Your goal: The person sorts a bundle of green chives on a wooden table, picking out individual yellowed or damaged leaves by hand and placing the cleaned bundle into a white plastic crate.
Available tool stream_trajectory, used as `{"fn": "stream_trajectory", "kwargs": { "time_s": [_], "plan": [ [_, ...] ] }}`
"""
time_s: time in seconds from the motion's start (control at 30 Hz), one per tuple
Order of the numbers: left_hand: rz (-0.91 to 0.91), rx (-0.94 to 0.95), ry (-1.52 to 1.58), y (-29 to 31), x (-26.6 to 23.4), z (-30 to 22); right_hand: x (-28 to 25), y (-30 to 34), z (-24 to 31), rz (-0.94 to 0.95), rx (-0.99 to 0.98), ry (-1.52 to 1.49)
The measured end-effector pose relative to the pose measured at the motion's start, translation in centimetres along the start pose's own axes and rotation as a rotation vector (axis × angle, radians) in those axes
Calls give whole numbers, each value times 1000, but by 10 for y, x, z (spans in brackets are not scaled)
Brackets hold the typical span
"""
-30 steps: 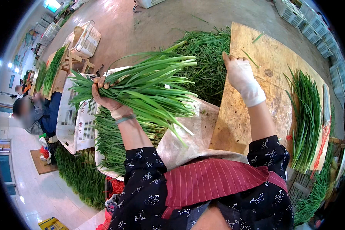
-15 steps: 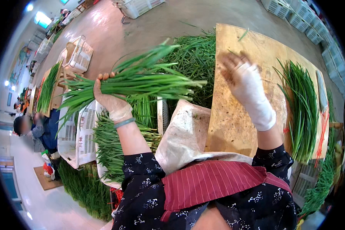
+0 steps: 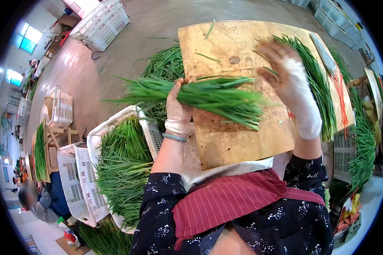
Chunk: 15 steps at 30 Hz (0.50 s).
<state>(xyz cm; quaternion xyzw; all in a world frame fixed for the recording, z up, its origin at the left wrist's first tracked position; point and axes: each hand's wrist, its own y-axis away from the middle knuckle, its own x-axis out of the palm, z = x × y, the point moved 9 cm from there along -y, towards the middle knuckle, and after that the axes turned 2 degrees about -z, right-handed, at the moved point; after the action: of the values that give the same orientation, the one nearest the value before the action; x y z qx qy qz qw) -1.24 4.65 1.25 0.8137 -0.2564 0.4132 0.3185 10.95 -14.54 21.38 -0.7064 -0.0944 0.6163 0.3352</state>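
Note:
A bunch of green garlic chives (image 3: 225, 95) lies level in my left hand (image 3: 178, 104), whose fingers wrap round its middle. The pale cut ends point right, over the wooden board (image 3: 242, 148), while the leafy tips stick out to the left. My right hand (image 3: 291, 83) is raised over the board with fingers spread, a little smeared by motion, and nothing shows in it. Just beyond it, along the board's right side, rests a laid-out row of chives (image 3: 321, 89). Both hands wear whitish coverings at the wrist.
White crates full of chives (image 3: 125, 157) stand at my left. Behind the board's left edge is a loose heap of chives (image 3: 164, 61). A grey elongated object (image 3: 323, 53) and red ties (image 3: 340, 95) lie at the board's right edge. A person (image 3: 42, 204) sits far left.
My left hand has carried the chives right, from above the crates to the board's left edge. My right hand remains raised, now closer to the laid-out row. The view has turned.

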Motion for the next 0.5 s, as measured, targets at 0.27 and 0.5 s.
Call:
{"fn": "stream_trajectory", "kwargs": {
  "time_s": [0.27, 0.5],
  "plan": [
    [243, -4, -39, -6, -2, 3, 130, 4, -2, 373, -32, -294],
    [195, 10, -45, -5, -5, 0, 141, 73, -13, 464, 178, -684]
  ]
}}
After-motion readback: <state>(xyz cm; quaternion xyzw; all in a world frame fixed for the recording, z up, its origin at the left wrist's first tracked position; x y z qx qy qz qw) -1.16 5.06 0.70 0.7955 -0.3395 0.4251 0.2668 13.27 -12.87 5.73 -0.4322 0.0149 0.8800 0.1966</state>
